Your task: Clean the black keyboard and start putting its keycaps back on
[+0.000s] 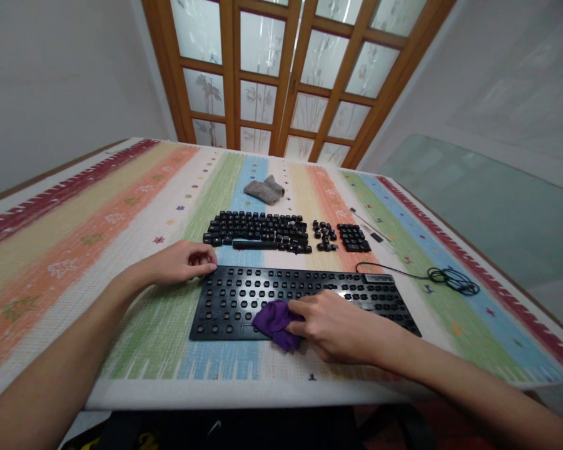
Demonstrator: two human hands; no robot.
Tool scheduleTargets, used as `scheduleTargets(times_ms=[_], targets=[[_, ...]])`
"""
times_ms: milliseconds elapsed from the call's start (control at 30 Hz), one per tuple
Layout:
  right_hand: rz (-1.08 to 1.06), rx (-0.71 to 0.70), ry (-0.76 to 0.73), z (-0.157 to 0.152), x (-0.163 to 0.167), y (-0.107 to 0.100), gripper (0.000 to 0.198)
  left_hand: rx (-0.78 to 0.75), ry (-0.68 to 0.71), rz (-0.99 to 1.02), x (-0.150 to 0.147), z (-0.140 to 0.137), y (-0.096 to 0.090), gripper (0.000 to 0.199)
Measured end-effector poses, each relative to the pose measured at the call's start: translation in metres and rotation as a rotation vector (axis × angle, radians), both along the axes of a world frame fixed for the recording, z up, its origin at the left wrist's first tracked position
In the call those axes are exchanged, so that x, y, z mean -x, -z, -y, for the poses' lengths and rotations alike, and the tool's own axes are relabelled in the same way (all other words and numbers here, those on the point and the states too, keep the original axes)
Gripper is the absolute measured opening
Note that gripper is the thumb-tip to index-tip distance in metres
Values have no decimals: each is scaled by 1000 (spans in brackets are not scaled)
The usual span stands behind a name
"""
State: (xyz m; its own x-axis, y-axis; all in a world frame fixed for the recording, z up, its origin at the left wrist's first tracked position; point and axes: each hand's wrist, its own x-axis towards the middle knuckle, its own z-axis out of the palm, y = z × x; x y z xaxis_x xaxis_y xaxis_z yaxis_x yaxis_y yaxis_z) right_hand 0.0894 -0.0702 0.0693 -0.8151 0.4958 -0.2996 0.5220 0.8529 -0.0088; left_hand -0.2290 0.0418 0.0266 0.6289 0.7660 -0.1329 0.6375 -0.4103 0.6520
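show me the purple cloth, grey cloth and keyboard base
Purple cloth (273,319), head view: its bunched middle.
Grey cloth (264,190), head view: its middle.
Keyboard base (284,286), head view: its upper middle.

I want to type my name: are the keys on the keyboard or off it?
Off, where visible: black keycaps lie in groups beyond the keyboard, which has none showing on it.

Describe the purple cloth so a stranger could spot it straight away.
On the near side of the striped tablecloth lies a capless black keyboard. At its front edge, the right hand holds the bunched purple cloth, its color unlike the gray fabric farther back.
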Motion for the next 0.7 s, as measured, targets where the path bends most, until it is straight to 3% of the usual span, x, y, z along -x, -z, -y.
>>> scheduleTargets(times_ms=[700], targets=[[-46,94,236,8,-63,-5,25,-7,-7,-31,0,-1,1,39]])
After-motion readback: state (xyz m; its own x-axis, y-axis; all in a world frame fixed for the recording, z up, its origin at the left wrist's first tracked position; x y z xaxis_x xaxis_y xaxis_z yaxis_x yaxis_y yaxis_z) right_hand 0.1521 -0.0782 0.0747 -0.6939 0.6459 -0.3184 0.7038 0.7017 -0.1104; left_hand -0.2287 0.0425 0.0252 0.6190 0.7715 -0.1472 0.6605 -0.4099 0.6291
